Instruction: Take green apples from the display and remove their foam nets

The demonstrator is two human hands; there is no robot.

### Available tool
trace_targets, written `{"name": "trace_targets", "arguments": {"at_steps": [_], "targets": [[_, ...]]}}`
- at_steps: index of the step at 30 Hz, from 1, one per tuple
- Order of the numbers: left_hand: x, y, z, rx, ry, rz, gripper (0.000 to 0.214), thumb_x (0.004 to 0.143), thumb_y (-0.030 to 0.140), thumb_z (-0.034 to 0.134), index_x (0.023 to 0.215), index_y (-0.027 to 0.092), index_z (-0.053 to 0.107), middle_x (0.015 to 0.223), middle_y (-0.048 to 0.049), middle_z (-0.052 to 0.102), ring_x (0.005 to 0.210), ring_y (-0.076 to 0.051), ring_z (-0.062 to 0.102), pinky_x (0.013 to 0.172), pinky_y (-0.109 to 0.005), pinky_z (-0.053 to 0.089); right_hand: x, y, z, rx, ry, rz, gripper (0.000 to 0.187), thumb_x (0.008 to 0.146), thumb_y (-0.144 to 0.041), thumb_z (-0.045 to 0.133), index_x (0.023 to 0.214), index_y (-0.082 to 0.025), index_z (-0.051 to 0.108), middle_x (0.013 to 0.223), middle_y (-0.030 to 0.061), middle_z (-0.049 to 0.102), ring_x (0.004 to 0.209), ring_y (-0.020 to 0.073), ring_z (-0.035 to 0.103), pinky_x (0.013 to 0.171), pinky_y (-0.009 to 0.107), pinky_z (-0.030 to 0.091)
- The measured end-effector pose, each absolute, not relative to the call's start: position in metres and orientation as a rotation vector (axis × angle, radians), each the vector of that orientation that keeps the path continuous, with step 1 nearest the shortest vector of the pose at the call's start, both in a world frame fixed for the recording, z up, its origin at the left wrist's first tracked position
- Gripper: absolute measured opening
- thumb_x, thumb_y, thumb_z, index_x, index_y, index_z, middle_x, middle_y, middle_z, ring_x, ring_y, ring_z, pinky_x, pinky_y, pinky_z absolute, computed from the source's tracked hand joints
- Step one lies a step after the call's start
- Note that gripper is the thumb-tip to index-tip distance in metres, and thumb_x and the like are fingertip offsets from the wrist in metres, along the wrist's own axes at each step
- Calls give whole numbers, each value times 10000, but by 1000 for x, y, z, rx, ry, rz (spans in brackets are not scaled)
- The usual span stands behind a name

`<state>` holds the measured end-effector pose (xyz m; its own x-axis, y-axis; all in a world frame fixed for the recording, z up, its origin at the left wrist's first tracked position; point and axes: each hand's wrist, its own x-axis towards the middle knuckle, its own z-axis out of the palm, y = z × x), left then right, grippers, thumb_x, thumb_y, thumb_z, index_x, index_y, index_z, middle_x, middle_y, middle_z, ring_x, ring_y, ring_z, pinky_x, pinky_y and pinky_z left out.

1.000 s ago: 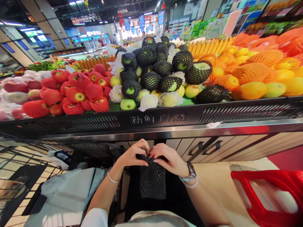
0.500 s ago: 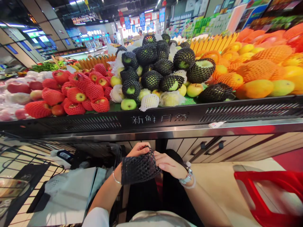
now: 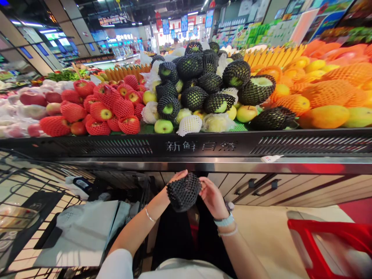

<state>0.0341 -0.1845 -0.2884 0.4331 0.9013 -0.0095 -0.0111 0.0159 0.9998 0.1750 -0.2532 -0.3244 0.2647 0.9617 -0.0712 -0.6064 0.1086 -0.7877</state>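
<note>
Black foam net (image 3: pixel 184 192) up between both hands, near the fruit counter's (image 3: pixel 221 166) front edge. Left hand (image 3: pixel 176 178) behind it, grip mostly hidden from me, can't tell how closed. Right hand (image 3: pixel 212 195): grip pinched at its right edge. Red-netted apples (image 3: pixel 123 107) sit on the counter.

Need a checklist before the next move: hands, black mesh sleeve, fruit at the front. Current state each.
1. Black foam-mesh sleeve off the fruit display, at the hands: ok.
2. Left hand grip visible: not ok, mostly hidden behind the sleeve.
3. Right hand at the sleeve's edge: ok; firmness of grip: cannot tell.
4. Sleeve's inside free of fruit: cannot tell, hidden.
5. Round, bare green apple behind the slotted black front panel: ok.
</note>
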Motion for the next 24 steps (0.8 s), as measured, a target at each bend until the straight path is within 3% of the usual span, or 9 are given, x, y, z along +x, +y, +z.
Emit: {"name": "trace_targets", "arguments": {"at_steps": [4,6,11,19,24], "targets": [[33,-173,-296,1099,1063,1200,434,729,614,661,871,206,622,797,5,641,736,-137,620,730,-266,506,184,-266,-316,-845,-521,791,60,806,-250,635,800,-228,690,763,-16,655,712,113,606,687,224,489],[28,-171,-299,1060,1098,1355,412,707,589,699,859,217,610,794,25,601,755,-126,579,735,-233,473,182,-278,-310,-914,-796,730,167,878,-210,554,815,-233,707,802,11,671,784,141,625,744,260,502],[19,-174,-294,1192,896,1379,341,758,535,695,865,229,587,779,35,565,734,-123,542,735,-230,454,176,-286,-305,-1057,-1358,480,367,933,-108,411,1124,-263,684,1147,72,680,1086,198,628,936,373,513],[9,-170,-288,1276,482,1030,604,766,681,593,1143,210,603,994,-76,683,960,-245,635,885,-375,473,192,-274,-311,-1003,-1579,125,346,879,-21,465,963,-245,716,965,59,715,973,189,668,844,346,570],[8,-174,-287,1626,550,816,558,829,658,526,1093,185,662,1042,-85,690,1000,-241,621,908,-350,456,190,-269,-315,-1060,-1825,115,440,867,-35,373,1037,-241,723,862,72,733,838,211,693,735,354,595]]}}
